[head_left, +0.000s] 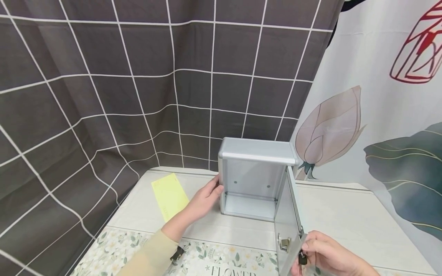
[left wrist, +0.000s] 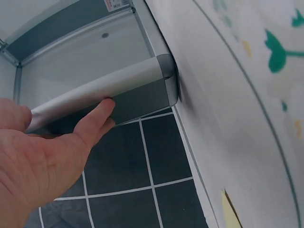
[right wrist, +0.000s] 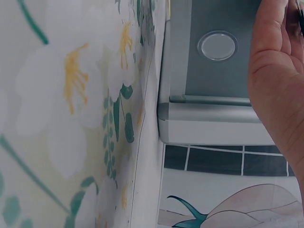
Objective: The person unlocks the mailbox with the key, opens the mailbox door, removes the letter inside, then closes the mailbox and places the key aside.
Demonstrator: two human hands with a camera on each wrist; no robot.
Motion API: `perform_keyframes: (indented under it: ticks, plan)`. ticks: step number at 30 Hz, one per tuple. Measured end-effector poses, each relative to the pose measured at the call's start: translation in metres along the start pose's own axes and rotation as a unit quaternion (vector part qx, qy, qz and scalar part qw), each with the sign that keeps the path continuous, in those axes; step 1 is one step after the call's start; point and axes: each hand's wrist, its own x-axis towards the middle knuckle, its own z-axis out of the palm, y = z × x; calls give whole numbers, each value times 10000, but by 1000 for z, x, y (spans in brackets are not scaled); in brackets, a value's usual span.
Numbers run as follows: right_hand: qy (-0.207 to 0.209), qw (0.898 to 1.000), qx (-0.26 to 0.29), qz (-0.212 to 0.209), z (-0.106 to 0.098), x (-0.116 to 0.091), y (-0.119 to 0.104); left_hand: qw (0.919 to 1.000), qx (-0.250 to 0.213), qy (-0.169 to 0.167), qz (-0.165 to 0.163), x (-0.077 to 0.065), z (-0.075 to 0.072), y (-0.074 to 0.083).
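Observation:
A silver-grey metal box (head_left: 259,149) stands on the table with its hinged door (head_left: 288,214) swung open towards me. Inside, its back wall has two small holes. My left hand (head_left: 203,197) rests against the box's left side; in the left wrist view, its fingers (left wrist: 97,118) touch the outer wall below the rounded edge. At the door's free edge my right hand (head_left: 321,251) pinches a black-headed key (head_left: 302,258), partly hidden by the fingers. A metal lock (head_left: 284,244) sits on the door's inner face. A pale round disc (right wrist: 217,46) shows on a grey panel in the right wrist view.
A yellow paper slip (head_left: 169,193) lies on the table left of the box. A floral cloth (head_left: 203,253) with lettering covers the front of the table. Behind hang a dark grid-patterned curtain (head_left: 193,88) and a white one printed with a flower bud (head_left: 328,126).

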Motion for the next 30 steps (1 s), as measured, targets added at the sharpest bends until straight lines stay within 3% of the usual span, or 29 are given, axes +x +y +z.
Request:
perform_keyframes:
  ticks: [9, 20, 30]
  plan:
    - [117, 9998, -187, -24, 6, 6, 2, 9994, -293, 186, -5, 0, 3, -3]
    - [820, 9944, 457, 492, 27, 26, 8, 9993, -292, 237, -37, 1, 3, -1]
    - [1201, 9892, 811, 197, 40, 48, 17, 9993, -198, 311, -20, 1, 4, -4]
